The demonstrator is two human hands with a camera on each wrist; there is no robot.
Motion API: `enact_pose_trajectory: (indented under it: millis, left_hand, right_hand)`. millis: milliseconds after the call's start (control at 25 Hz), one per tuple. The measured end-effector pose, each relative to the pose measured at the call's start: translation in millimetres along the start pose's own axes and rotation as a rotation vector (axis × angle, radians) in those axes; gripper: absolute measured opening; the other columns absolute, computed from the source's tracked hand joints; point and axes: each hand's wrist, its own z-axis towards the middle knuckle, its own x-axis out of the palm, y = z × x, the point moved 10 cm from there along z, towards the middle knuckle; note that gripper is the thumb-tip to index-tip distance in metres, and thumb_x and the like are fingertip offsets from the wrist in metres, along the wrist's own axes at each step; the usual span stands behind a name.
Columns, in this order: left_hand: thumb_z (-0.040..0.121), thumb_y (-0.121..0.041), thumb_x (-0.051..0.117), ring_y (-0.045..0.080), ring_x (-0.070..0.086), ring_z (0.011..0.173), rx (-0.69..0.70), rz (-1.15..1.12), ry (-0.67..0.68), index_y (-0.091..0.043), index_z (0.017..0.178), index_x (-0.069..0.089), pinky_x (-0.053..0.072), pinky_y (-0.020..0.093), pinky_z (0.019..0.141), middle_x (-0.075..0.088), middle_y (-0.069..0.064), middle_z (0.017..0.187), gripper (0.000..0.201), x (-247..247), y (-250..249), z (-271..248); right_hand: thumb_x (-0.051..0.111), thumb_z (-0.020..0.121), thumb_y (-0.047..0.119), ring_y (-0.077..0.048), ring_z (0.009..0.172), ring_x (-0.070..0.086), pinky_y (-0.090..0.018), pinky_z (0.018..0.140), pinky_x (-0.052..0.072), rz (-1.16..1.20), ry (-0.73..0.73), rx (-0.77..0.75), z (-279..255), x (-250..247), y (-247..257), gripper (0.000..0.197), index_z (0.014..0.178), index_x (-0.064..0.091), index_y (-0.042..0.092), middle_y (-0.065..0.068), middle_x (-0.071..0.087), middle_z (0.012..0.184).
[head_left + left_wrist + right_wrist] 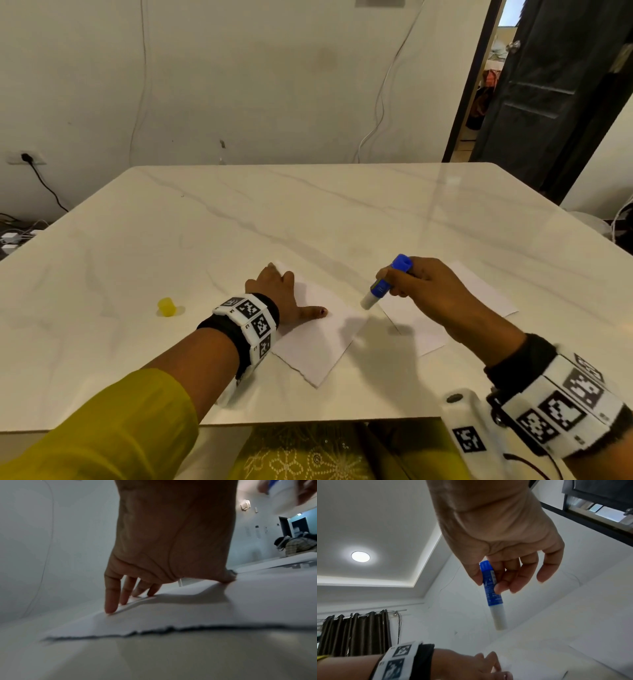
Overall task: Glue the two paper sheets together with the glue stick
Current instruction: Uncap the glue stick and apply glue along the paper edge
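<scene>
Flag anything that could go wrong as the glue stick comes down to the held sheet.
1. The left hand presses only the far corner of the white torn-edged paper sheet; its near part lies unheld and may drag or crease under the stroke.
2. The blue glue stick, held in the right hand, hangs near that sheet's right edge, so glue may smear onto the white marble table.

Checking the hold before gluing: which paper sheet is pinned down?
The left sheet, under the left hand; the right sheet lies untouched.
</scene>
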Motion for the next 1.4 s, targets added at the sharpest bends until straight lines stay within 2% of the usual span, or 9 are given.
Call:
enact_pose_trajectory:
  millis: [160, 240, 320, 440, 560, 840, 1000, 1120, 1400]
  left_hand:
    - [0.065, -0.087, 0.032, 0.036, 0.042, 0.129, -0.14, -0.051, -0.081, 0.0, 0.141, 0.024, 0.043, 0.041, 0.096, 0.017, 0.027, 0.152, 0.116, -14.6, 10.7, -5.8]
    - [0.071, -0.081, 0.033, 0.027, 0.055, 0.1, -0.078, 0.023, -0.24, -0.002, 0.126, 0.041, 0.047, 0.034, 0.075, 0.044, 0.017, 0.132, 0.097, -41.4, 0.3, -14.6]
    - [0.082, -0.07, 0.031, 0.023, 0.05, 0.089, 0.1, 0.125, -0.349, -0.005, 0.113, 0.046, 0.038, 0.032, 0.07, 0.049, 0.009, 0.116, 0.074, -57.6, -20.3, -21.4]
    - [0.093, -0.043, 0.04, 0.024, 0.038, 0.129, 0.531, 0.075, -0.127, -0.012, 0.127, 0.041, 0.033, 0.038, 0.101, 0.036, 0.005, 0.143, 0.046, -29.4, -62.2, -25.9]
    - [0.092, -0.038, 0.045, 0.018, 0.012, 0.145, 0.554, 0.015, 0.132, -0.023, 0.146, 0.02, 0.02, 0.043, 0.116, 0.007, -0.003, 0.159, 0.061, 2.3, -66.2, -23.9]
    - [0.091, -0.047, 0.044, 0.023, 0.019, 0.141, 0.487, 0.041, 0.064, -0.024, 0.147, 0.016, 0.027, 0.049, 0.109, 0.012, 0.001, 0.157, 0.067, -0.1, -74.6, -17.0]
    - [0.093, -0.046, 0.041, 0.025, 0.017, 0.142, 0.473, 0.086, 0.077, -0.021, 0.149, 0.011, 0.029, 0.049, 0.108, 0.005, 0.003, 0.159, 0.068, 2.0, -76.7, -19.3]
    - [0.094, -0.047, 0.038, 0.025, 0.018, 0.141, 0.481, 0.125, 0.072, -0.02, 0.149, 0.01, 0.033, 0.048, 0.105, 0.003, 0.002, 0.159, 0.067, 2.4, -77.3, -20.1]
    - [0.093, -0.047, 0.04, 0.026, 0.02, 0.14, 0.485, 0.136, 0.074, -0.02, 0.149, 0.012, 0.033, 0.049, 0.103, 0.006, 0.003, 0.159, 0.068, 1.4, -77.2, -18.7]
  right_hand:
    - [0.058, 0.088, 0.026, -0.021, 0.073, 0.049, -0.029, 0.071, 0.039, 0.031, 0.019, 0.054, 40.0, 13.4, -0.2, 0.023, 0.086, 0.063, 0.004, -0.003, 0.056, 0.071]
    - [0.057, 0.088, 0.025, -0.023, 0.073, 0.048, -0.032, 0.073, 0.038, -0.005, 0.013, 0.071, 58.4, 17.3, -4.2, 0.023, 0.083, 0.061, 0.003, -0.004, 0.055, 0.068]
    - [0.057, 0.087, 0.025, -0.024, 0.073, 0.047, -0.033, 0.072, 0.037, -0.043, -0.004, 0.079, 72.9, 16.7, -9.6, 0.028, 0.088, 0.063, -0.003, -0.009, 0.056, 0.072]
    - [0.058, 0.086, 0.025, -0.024, 0.073, 0.047, -0.034, 0.072, 0.038, -0.084, -0.017, 0.095, 87.1, 14.9, -18.2, 0.036, 0.095, 0.063, -0.009, -0.013, 0.057, 0.08]
    - [0.058, 0.086, 0.025, -0.024, 0.074, 0.048, -0.034, 0.072, 0.038, -0.106, -0.02, 0.116, 94.5, 14.6, -26.2, 0.035, 0.094, 0.062, -0.009, -0.015, 0.056, 0.082]
    - [0.057, 0.085, 0.037, -0.024, 0.076, 0.051, -0.044, 0.082, 0.046, -0.245, -0.056, 0.067, 104.5, 20.1, -30.7, 0.042, 0.099, 0.063, -0.001, -0.022, 0.067, 0.097]
    - [0.056, 0.085, 0.043, -0.024, 0.083, 0.053, -0.045, 0.09, 0.044, -0.37, -0.004, 0.049, 108.2, 32.3, -27.8, 0.038, 0.092, 0.061, 0.007, -0.012, 0.066, 0.096]
    - [0.054, 0.087, 0.044, -0.023, 0.086, 0.05, -0.039, 0.085, 0.038, -0.437, 0.012, 0.069, 108.2, 36.4, -27.2, 0.028, 0.086, 0.053, 0.016, -0.004, 0.056, 0.091]
    - [0.05, 0.09, 0.043, -0.022, 0.088, 0.047, -0.041, 0.09, 0.037, -0.526, 0.044, 0.074, 106.1, 41.9, -24.6, 0.028, 0.093, 0.053, 0.015, -0.003, 0.051, 0.094]
